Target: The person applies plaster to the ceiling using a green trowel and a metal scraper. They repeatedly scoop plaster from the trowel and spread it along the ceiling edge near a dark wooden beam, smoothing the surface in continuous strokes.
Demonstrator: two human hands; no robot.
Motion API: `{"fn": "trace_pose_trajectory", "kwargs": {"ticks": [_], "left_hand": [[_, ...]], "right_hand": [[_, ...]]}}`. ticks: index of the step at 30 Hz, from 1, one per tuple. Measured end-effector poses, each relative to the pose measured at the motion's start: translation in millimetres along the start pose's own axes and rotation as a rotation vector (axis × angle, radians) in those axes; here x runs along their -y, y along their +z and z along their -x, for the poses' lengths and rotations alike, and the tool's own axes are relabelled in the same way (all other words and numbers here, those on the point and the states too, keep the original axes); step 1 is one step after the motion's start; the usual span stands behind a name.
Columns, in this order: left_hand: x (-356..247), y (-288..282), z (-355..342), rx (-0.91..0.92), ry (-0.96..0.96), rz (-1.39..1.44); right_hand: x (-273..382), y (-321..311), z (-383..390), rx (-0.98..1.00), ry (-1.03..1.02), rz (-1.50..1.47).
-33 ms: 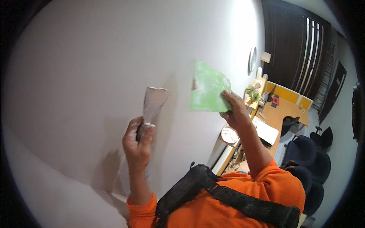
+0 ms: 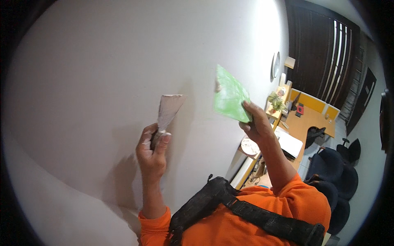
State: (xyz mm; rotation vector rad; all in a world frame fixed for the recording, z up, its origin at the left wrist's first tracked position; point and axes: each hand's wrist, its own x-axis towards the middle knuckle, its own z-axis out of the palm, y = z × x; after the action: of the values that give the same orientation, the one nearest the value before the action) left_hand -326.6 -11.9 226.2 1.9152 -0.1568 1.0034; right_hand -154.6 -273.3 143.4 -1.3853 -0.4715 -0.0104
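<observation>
Scraper (image 2: 169, 110), green sheet (image 2: 231, 97) by wall (image 2: 98, 61) — desk (image 2: 300, 124) right.

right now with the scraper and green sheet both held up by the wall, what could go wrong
The right hand grips the green sheet near one edge, so it might tilt, and the pale lump at the opposite edge could drop off. White residue on the left hand might make the scraper slip. The round dish appears beside the right forearm; if it is that close, it could get knocked.
</observation>
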Motion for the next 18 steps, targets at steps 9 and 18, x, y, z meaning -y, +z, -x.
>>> {"fn": "trace_pose_trajectory", "kwargs": {"ticks": [9,18], "left_hand": [[22,12,0,-0.076,0.555,-0.461],[20,-20,-9,-0.034,0.658,-0.677]], "right_hand": [[50,53,60,0.254,0.367,-0.699],[99,33,57,0.202,-0.026,-0.794]]}}
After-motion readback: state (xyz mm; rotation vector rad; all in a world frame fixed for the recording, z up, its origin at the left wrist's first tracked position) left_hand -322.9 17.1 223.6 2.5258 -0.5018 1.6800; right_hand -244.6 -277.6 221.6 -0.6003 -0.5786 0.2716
